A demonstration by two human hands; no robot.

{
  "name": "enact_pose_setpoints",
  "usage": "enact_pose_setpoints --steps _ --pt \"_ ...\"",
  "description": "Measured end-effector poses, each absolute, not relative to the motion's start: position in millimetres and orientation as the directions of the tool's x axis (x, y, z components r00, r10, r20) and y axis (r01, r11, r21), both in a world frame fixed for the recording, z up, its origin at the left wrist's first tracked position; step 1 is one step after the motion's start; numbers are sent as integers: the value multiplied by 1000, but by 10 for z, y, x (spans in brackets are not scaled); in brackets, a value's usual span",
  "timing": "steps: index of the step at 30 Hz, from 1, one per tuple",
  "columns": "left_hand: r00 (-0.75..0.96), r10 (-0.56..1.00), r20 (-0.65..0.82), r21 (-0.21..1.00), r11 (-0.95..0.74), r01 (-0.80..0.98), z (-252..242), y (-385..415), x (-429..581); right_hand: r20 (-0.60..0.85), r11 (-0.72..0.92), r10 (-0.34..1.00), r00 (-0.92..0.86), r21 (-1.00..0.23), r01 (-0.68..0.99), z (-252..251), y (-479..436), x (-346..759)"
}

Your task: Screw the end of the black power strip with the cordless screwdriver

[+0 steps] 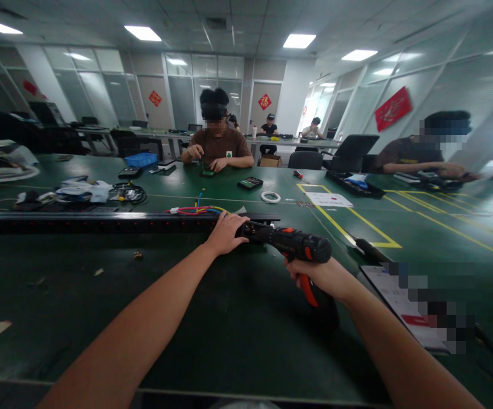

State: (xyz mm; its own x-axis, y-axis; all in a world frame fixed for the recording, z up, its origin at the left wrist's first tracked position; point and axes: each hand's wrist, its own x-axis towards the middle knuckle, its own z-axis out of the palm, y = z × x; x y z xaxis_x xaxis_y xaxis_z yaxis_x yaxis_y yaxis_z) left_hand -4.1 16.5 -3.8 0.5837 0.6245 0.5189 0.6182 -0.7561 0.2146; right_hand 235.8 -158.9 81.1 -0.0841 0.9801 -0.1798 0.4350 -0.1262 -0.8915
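A long black power strip (101, 223) with small red marks along its side lies across the table, reaching out of view at the left. My left hand (226, 234) is closed over its right end, thumb pointing toward the drill's nose. In my right hand (321, 275) is a black and orange cordless drill (300, 243), gripped by its handle and aimed left at the strip's end. The bit's tip and its exact contact with the strip are hard to make out. Coloured wires (197, 209), red, yellow and blue, come out behind the strip beside my left hand.
Small brass-coloured parts (138, 255) lie in front of the strip. A soldering iron (372, 250) and a clipboard (404, 307) are at the right. Beyond stand a tape roll (271, 197), a circuit board (250, 182) and a blue basket (141, 159). Co-workers sit opposite.
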Motion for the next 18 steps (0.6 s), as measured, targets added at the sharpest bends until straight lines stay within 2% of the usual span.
enact_pose_setpoints --steps 18 --pt "576 613 541 239 -769 593 -80 179 -36 -182 -106 978 -106 -860 498 791 -1579 2357"
